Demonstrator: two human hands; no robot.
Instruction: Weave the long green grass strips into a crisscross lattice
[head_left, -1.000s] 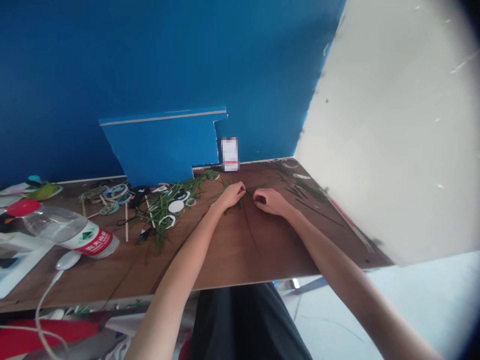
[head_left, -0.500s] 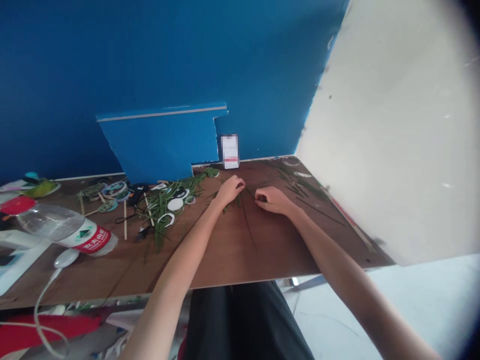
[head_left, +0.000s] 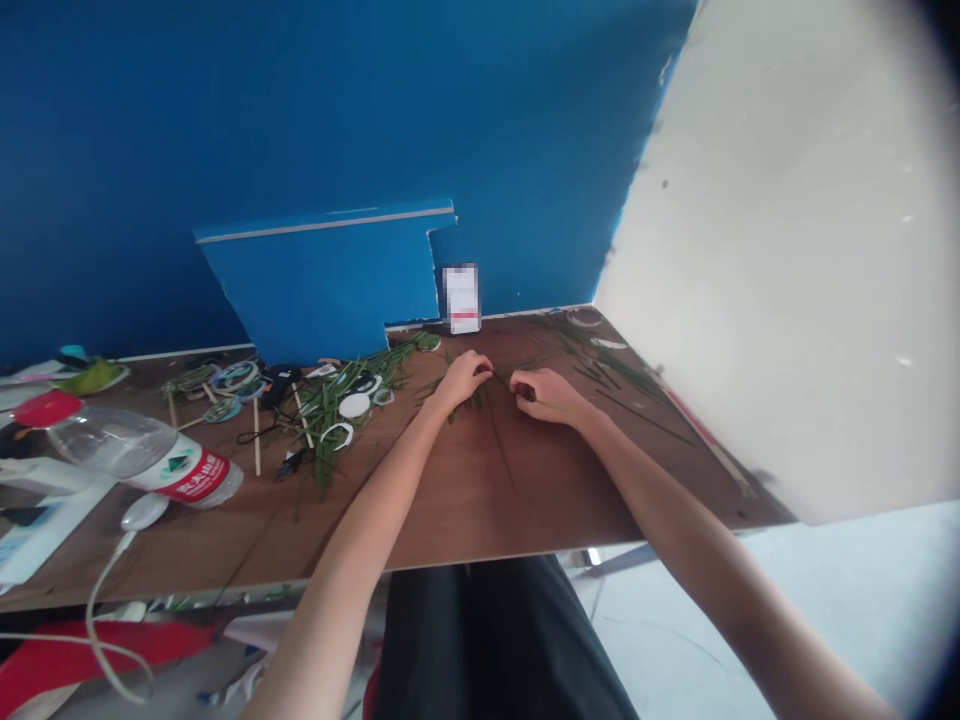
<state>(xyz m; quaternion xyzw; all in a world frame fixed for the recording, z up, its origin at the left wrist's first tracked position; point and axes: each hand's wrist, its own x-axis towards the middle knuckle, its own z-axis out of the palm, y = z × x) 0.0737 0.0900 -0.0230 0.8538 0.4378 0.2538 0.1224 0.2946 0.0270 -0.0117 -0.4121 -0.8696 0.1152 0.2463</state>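
My left hand point(head_left: 465, 382) is closed in a pinch on a thin green grass blade point(head_left: 498, 432), one length of which trails toward the table's front edge. A short gap to the right, my right hand point(head_left: 551, 396) has its fingers curled together. A thin greenish strand shows along its palm, seemingly part of a grass blade; the fingertips partly hide it. Short green pieces point(head_left: 474, 402) lie under and beside my left hand. Both hands are low over the brown table point(head_left: 450, 510).
A heap of grass blades point(head_left: 322, 462) with white rings and discs lies to the left, beside sticks and a dark cord. A plastic bottle point(head_left: 120, 440) lies near a white cabled device point(head_left: 144, 512). A phone point(head_left: 462, 298) leans on the blue wall; more blades point(head_left: 645, 415) lie right.
The view has shifted slightly. Both hands stay nearly in place, still close together, with the right hand's fingers turned a little.
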